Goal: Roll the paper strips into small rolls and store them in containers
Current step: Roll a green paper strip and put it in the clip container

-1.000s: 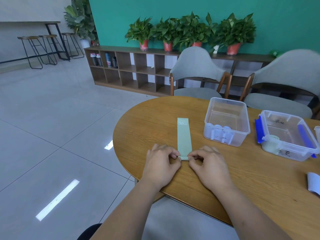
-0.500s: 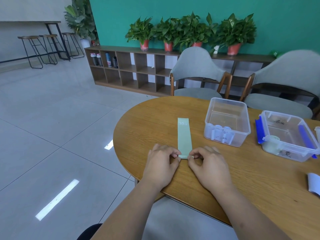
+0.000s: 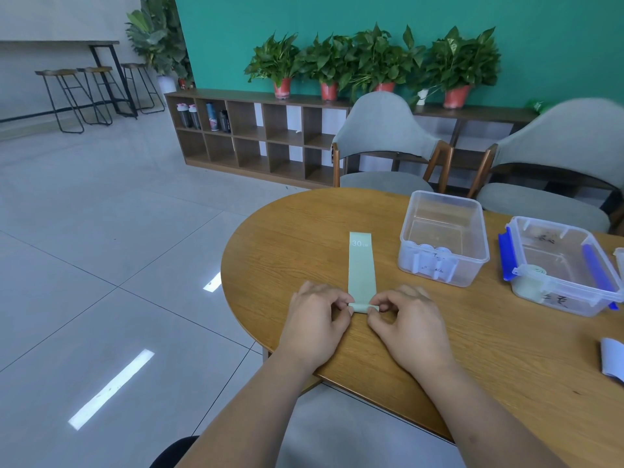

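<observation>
A pale green paper strip (image 3: pixel 361 265) marked "30" lies flat on the round wooden table (image 3: pixel 290 238), pointing away from me. Its near end is curled into a small roll. My left hand (image 3: pixel 315 327) pinches the roll's left end and my right hand (image 3: pixel 410 327) pinches its right end. A clear lidless container (image 3: pixel 444 211) stands to the right with several white rolls against its front wall. Further right is a second clear container (image 3: pixel 570 298) with blue clips, holding a pale green roll (image 3: pixel 531 276).
A white strip (image 3: pixel 613 361) lies at the table's right edge. Two grey chairs (image 3: pixel 388 153) stand behind the table. A low wooden shelf (image 3: pixel 256 136) with potted plants lines the green wall. Tiled floor spreads to the left.
The strip's near end has been rolled further up, so the roll between my fingers is thicker. Both hands have stayed at the strip's near end.
</observation>
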A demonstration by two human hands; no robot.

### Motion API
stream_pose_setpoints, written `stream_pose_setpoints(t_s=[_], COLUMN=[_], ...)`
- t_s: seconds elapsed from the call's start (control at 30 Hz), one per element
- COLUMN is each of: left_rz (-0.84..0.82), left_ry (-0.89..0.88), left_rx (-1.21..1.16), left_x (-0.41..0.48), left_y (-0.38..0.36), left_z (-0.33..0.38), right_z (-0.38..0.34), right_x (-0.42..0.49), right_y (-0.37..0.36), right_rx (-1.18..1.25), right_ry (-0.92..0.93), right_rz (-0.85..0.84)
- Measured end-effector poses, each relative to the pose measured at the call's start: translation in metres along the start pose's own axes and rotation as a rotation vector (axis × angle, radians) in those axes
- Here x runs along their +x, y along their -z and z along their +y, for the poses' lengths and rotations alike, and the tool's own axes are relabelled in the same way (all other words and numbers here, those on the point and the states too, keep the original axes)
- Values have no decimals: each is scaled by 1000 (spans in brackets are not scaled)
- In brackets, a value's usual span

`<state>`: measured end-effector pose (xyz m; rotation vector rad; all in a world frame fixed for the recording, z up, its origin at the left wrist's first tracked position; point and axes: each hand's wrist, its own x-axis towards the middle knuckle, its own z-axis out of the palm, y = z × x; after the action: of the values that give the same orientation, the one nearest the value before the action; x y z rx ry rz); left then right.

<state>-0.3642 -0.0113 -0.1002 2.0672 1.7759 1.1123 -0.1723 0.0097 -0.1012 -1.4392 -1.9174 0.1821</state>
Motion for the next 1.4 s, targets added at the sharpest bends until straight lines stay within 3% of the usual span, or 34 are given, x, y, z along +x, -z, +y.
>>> stream_pose_setpoints(t_s=[0.17,1.0,1.4], left_rz=[13,53,58], left_ry=[19,-91,65], left_rx=[-66,92,-9], left_x=[0,-1,7], left_y=[-1,-3,-3], left_z=[-1,2,12], right_z=[1,2,-1], right_x=[0,2,1], right_y=[-1,-1,1], right_rx=[-27,22,19], right_ry=[12,-18,-14], right_rz=[2,1,9])
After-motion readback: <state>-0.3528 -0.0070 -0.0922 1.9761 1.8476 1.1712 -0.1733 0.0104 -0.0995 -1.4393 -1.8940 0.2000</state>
